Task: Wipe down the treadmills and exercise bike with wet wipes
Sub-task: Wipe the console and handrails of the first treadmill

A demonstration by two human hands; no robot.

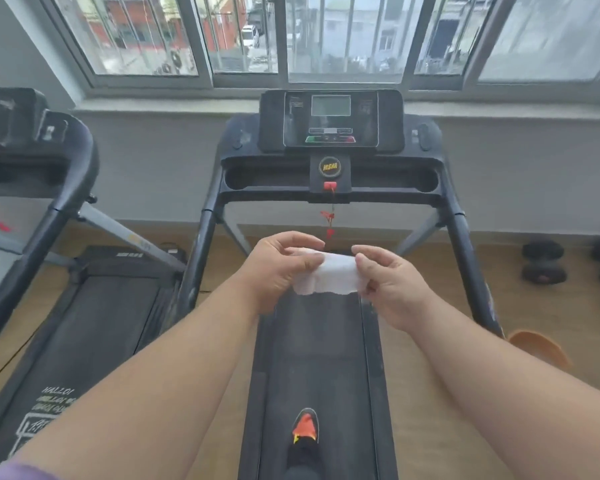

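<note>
You are standing on the belt [317, 358] of the middle treadmill [329, 174], 1 shoe [305, 427] showing at 6 o'clock, and both hands are out in front of you at chest height working a white wet wipe [328, 275]. Your left hand [278, 268] pinches the wipe's 9 o'clock edge with thumb and curled fingers, and your right hand [392, 282] pinches the 3 o'clock edge the same way, so the sheet hangs stretched between them above the belt, touching no part of the machine. That reads as the preparing step: you are opening or refolding the wipe, and no wiping contact is under way. The console [330, 119] sits at 12 o'clock from the wipe, well apart, with the red safety clip [329, 185] and its cord dangling just above your hands. A second treadmill [49, 209] stands at 9 o'clock, and dumbbells [543, 263] lie on the floor at 3 o'clock; no exercise bike is in view. Next, you will likely need to gather the wipe into 1 hand, reach forward and up to the console or handrails, and steer clear of the hanging cord so the clip is not pulled
</note>
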